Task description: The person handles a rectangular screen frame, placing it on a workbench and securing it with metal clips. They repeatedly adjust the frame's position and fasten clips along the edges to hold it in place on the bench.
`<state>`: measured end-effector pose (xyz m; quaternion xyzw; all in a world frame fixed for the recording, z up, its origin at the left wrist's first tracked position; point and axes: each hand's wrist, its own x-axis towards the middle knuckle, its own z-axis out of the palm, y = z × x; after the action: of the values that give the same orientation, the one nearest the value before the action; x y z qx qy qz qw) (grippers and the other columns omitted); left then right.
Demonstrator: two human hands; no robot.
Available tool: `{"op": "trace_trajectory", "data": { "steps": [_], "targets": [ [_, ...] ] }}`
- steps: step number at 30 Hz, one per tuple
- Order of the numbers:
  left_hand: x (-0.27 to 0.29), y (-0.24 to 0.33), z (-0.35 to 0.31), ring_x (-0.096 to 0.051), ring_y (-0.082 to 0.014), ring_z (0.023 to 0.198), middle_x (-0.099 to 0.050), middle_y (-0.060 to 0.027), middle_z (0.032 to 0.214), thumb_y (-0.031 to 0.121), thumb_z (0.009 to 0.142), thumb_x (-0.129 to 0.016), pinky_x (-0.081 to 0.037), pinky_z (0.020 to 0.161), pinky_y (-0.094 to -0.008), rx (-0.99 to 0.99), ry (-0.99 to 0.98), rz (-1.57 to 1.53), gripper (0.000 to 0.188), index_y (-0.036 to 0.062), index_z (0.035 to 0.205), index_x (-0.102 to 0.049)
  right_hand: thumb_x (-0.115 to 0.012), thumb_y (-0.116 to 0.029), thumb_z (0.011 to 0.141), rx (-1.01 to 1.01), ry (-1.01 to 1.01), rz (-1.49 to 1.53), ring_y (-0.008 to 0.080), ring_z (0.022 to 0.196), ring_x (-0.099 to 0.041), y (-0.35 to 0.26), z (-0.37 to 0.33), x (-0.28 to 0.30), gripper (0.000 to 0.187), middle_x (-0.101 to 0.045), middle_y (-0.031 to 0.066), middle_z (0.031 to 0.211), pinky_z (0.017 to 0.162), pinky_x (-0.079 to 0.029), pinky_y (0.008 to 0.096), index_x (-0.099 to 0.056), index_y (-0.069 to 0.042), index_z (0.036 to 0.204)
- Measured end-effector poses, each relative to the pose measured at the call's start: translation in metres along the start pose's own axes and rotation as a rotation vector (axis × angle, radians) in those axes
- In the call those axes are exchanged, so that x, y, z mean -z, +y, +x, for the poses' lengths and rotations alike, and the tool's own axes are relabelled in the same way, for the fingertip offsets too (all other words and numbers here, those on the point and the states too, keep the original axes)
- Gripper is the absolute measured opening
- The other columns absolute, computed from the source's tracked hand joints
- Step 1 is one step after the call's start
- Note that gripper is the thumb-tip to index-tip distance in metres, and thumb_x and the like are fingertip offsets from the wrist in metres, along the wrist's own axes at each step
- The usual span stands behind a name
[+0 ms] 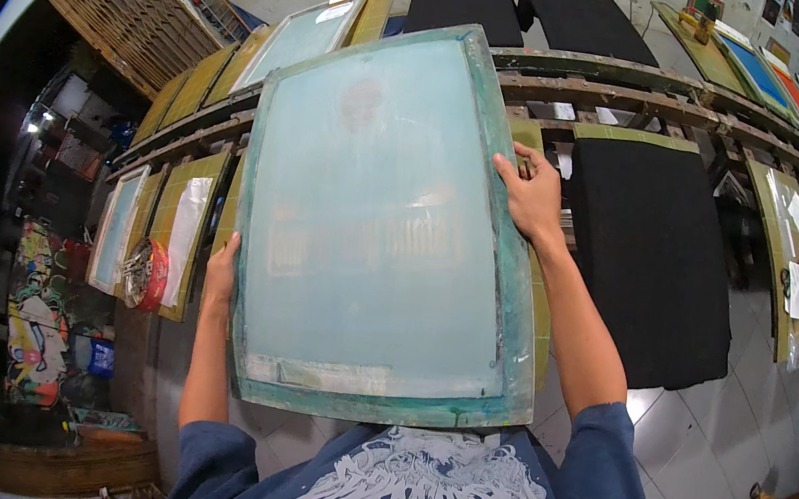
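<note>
A large screen printing frame, with pale blue mesh and a green-stained border, is held up in front of my body. My left hand grips its left edge low down, with the fingers mostly hidden behind it. Higher up on the opposite side, my right hand is closed around the right edge, thumb on the near face. A faint brownish smudge shows in the upper part of the mesh, and a strip of whitish tape runs along the bottom. Behind the frame, its lower edge close to my shirt, parts of the printing table are covered.
Long rails cross behind the frame, with yellowish boards on both sides. Black cloth covers a board at the right; more black fabric lies beyond. A red round tin sits at the left. Scissors and papers lie far right.
</note>
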<state>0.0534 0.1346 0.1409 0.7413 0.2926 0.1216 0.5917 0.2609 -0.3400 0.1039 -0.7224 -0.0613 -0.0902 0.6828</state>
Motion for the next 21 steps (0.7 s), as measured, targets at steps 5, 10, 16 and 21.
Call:
{"op": "trace_trajectory", "data": {
  "steps": [5,10,16,21],
  "targets": [
    [-0.020,-0.008,0.005,-0.053,-0.0087,0.077,-0.065,-0.0020,0.082,0.043,0.094,-0.066,-0.044,0.071,-0.0248,-0.176,0.219,0.321,0.048,-0.0042,0.096,-0.073,-0.071,-0.032,0.089,-0.080,0.036,-0.117,0.0165,0.089,-0.066,0.029,0.003,0.004,0.050,-0.072,0.0153,0.100,0.081,-0.051,0.0306,-0.063,0.006,0.121],
    [-0.044,-0.032,0.025,-0.053,-0.0100,0.071,-0.063,-0.0026,0.075,0.043,0.093,-0.067,-0.044,0.066,-0.0292,-0.134,0.217,0.410,0.050,-0.0063,0.094,-0.073,-0.068,-0.026,0.093,-0.139,0.021,-0.103,0.0120,0.087,-0.064,0.045,0.007,0.005,0.044,-0.072,0.0126,0.098,0.079,-0.050,0.0274,-0.062,0.008,0.121],
    [-0.060,-0.066,0.068,-0.052,-0.0132,0.066,-0.059,-0.0085,0.066,0.043,0.092,-0.067,-0.043,0.063,-0.0329,-0.127,0.172,0.421,0.049,-0.0062,0.092,-0.071,-0.068,-0.028,0.094,-0.050,0.077,-0.301,0.0150,0.087,-0.064,0.073,0.012,-0.006,0.045,-0.071,0.0148,0.101,0.080,-0.051,0.0298,-0.062,0.006,0.123],
    [-0.071,-0.062,0.070,-0.064,-0.0282,0.068,-0.067,-0.0198,0.073,0.046,0.093,-0.063,-0.049,0.069,-0.0385,-0.115,0.154,0.449,0.051,-0.0041,0.095,-0.073,-0.067,-0.031,0.094,-0.102,0.108,-0.503,0.0182,0.085,-0.065,0.079,0.015,-0.014,0.044,-0.071,0.0160,0.100,0.079,-0.051,0.0324,-0.065,0.003,0.122]
  ]
}}
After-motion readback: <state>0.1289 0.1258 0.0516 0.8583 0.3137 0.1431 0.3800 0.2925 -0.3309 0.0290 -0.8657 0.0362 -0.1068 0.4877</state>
